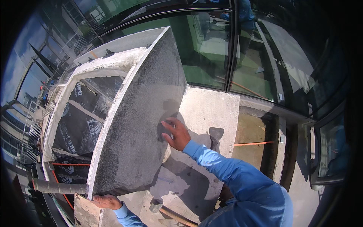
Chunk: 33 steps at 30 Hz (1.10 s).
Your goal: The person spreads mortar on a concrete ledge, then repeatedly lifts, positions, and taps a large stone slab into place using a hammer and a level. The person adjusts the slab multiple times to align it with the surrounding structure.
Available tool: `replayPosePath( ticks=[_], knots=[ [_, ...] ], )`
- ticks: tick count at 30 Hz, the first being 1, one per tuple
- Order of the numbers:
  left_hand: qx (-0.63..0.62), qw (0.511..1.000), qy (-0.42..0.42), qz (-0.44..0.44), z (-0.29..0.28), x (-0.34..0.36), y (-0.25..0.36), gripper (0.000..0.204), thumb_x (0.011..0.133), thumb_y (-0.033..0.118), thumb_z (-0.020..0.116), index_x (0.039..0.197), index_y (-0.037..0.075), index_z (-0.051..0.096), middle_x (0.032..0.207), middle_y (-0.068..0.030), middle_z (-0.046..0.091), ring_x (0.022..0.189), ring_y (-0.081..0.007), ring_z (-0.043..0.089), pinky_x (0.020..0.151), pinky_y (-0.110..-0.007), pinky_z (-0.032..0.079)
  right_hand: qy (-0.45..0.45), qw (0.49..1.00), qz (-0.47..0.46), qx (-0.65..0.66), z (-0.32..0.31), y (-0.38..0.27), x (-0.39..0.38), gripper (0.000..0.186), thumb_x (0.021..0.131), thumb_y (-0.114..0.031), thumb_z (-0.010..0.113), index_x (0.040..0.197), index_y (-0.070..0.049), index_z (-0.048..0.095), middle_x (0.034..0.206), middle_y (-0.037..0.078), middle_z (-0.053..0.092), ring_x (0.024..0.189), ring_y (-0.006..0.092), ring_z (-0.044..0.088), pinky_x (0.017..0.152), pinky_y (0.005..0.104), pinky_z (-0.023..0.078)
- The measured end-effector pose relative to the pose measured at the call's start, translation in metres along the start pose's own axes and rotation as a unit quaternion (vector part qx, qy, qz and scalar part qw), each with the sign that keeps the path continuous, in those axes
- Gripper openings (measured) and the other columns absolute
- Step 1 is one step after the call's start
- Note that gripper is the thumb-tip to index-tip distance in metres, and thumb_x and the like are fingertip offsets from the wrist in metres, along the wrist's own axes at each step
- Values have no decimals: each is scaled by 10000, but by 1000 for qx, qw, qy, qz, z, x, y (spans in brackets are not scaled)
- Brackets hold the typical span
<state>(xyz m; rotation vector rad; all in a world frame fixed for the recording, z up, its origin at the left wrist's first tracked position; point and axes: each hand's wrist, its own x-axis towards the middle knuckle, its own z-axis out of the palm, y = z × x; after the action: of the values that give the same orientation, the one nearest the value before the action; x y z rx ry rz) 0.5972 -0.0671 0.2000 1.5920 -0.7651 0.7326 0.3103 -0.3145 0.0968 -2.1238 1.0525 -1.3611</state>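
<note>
A large grey speckled stone slab (132,113) stands on edge, tilted, its pale cut edge towards the left. At its lower near corner my left hand (107,202) is closed on the edge, with some fingers hidden. My right hand (177,134) is open beside the slab's face, fingers apart and slightly curled; I cannot tell whether the fingertips touch it. To the right of that hand a flat-bladed scraper (216,137) lies on a pale slab (211,102). Below, near my body, a grey hammer-like head (155,206) shows beside a wooden handle (177,216).
Left of the slab is an open pale frame (56,109) lined with black printed sheeting (81,130). A grey wrapped pipe (60,187) juts out near my left hand. Glass panels (208,45) rise behind. An orange conduit (254,143) crosses a recess (249,130) on the right.
</note>
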Motion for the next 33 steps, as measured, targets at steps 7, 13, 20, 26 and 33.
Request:
replayPosePath(
  ticks=[7,13,20,26,33],
  knots=[
    [46,999,12,-15,-10,-7,-29,806,1026,650,328,1196,-112,528,1161,-276,588,1031,-344,553,950,-454,427,107,992,-35,48,-50,-4,168,568,942,-358,657,1445,-143,505,1507,214,383,1343,399,439,1100,537,354],
    [41,999,8,-11,-13,-2,-29,805,1020,653,360,1179,-121,516,1124,-250,592,1009,-324,545,956,-431,410,138,978,-157,-19,-20,8,239,545,994,-552,461,1425,-224,522,1558,155,332,1473,390,265,1173,588,215],
    [22,1000,5,-6,-14,-8,-48,874,1007,667,370,1349,-135,431,1353,-301,506,1223,-352,499,1096,-429,341,184,965,-186,-12,1,25,248,518,1014,-590,339,1375,-251,491,1522,112,341,1465,385,230,1162,622,193],
    [180,971,155,20,20,-13,107,650,1009,408,595,1415,-59,398,1364,-230,449,1262,-338,467,1073,-460,377,107,976,-185,-50,-2,50,255,457,983,-541,475,1389,-330,484,1543,68,257,1485,334,111,1190,596,105],
    [229,900,-227,292,246,28,289,369,1000,258,590,1298,40,572,1292,-163,576,1191,-346,532,1013,-452,390,114,956,-260,69,-4,74,267,532,910,-460,656,1415,-392,505,1564,11,294,1477,303,157,1180,570,140]
  ],
)
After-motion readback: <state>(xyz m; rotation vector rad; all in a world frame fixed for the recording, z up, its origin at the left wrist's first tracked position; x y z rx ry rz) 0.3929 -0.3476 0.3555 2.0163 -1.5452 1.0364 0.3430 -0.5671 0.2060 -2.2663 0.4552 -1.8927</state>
